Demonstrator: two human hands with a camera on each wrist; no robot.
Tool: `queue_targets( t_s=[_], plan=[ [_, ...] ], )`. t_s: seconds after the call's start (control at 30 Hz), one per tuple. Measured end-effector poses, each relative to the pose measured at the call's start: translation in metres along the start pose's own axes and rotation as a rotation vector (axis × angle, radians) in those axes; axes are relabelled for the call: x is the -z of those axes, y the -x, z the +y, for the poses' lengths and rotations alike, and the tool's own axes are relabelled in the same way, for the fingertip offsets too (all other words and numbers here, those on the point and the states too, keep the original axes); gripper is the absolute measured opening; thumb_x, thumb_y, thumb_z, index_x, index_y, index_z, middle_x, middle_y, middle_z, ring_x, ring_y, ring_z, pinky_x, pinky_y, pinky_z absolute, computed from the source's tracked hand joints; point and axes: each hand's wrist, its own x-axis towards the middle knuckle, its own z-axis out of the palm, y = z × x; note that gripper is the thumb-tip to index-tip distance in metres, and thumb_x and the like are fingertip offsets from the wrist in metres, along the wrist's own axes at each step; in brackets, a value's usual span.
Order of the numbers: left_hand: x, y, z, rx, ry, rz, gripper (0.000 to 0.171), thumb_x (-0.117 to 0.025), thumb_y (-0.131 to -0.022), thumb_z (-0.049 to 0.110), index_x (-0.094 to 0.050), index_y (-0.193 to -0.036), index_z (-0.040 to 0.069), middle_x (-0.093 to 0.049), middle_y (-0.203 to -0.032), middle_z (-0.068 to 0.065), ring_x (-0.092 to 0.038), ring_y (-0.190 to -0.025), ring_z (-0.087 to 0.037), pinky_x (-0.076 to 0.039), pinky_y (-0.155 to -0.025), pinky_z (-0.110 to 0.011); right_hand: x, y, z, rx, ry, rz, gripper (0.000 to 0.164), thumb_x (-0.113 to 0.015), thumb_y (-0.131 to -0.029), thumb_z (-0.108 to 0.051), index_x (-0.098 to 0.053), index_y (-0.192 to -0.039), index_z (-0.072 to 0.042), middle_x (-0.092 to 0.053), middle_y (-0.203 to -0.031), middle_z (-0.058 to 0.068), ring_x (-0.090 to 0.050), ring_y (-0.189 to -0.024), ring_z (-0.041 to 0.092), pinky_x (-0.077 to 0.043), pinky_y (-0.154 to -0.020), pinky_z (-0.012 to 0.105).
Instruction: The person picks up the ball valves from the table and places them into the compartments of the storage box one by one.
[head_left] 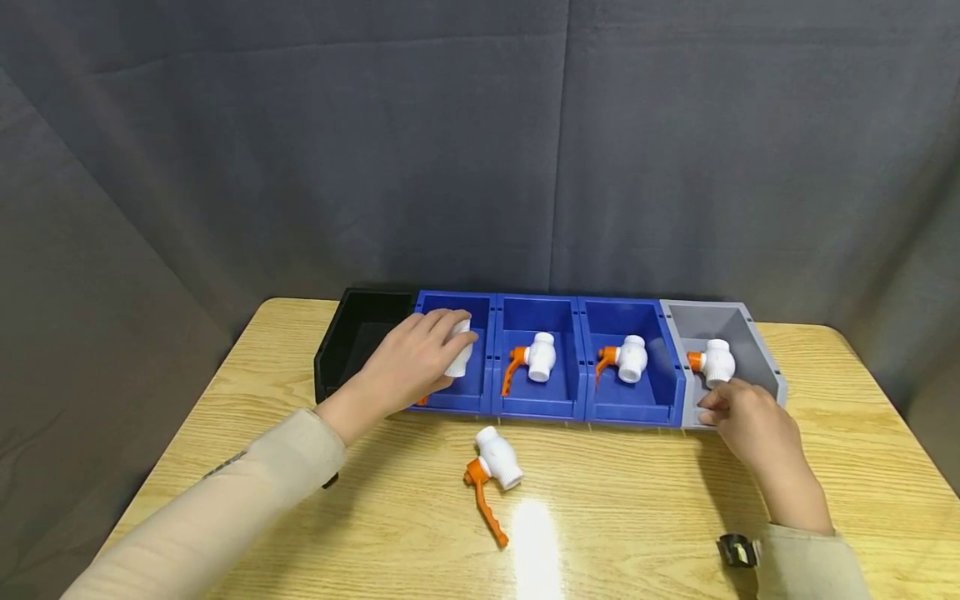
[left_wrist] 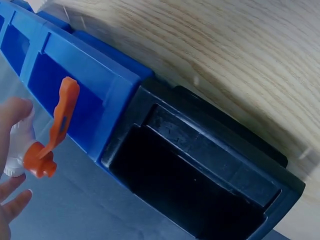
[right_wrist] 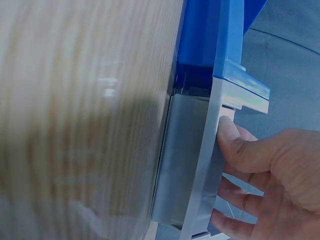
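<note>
My left hand (head_left: pixel 416 354) holds a white ball valve (head_left: pixel 460 350) over the leftmost blue bin (head_left: pixel 450 404). In the left wrist view, that valve's orange handle (left_wrist: pixel 62 112) sticks out beyond the fingers. At the front rim of the grey bin (head_left: pixel 673 312) is my right hand (head_left: pixel 757 425), its fingers loosely bent inside the rim. Just beyond those fingers lies another white ball valve (head_left: pixel 720 360); whether they touch it I cannot tell. The right wrist view shows the right thumb (right_wrist: pixel 230 130) by the grey rim, with no valve clearly between the fingers.
Two more blue bins, the middle one (head_left: pixel 536 406) and the right one (head_left: pixel 630 412), each contain a white valve with an orange handle. A black bin (head_left: pixel 326 367) ends the row at left. Another valve (head_left: pixel 498 458) lies on the wooden table (head_left: pixel 615 508) in front.
</note>
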Motion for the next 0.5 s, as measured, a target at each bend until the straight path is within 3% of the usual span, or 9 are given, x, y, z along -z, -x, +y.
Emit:
queue_targets(
  t_s=[0.33,0.5],
  plan=[
    [-0.014,-0.004,-0.010,0.080,0.021,-0.004,0.068,-0.086,-0.077,0.037,-0.055,-0.132,0.011,-0.050,-0.141,-0.015,-0.048,-0.127,-0.031,-0.047,-0.101,-0.040,0.001,-0.001,-0.002,-0.030,-0.002,-0.018,0.005,-0.076,-0.083,-0.006,-0.072,-0.085,-0.006,-0.067,-0.086,0.010,-0.064,-0.086,0.040,-0.047,-0.061,0.053],
    [-0.022,-0.009,-0.012,0.087,0.029,0.018,0.067,-0.087,-0.077,0.033,-0.056,-0.132,0.011,-0.049,-0.141,-0.016,-0.048,-0.126,-0.032,-0.046,-0.102,-0.041,0.002,-0.001,-0.002,-0.032,-0.001,-0.020,0.005,-0.076,-0.083,-0.006,-0.072,-0.085,-0.006,-0.067,-0.086,0.011,-0.064,-0.086,0.040,-0.047,-0.062,0.052]
  ],
)
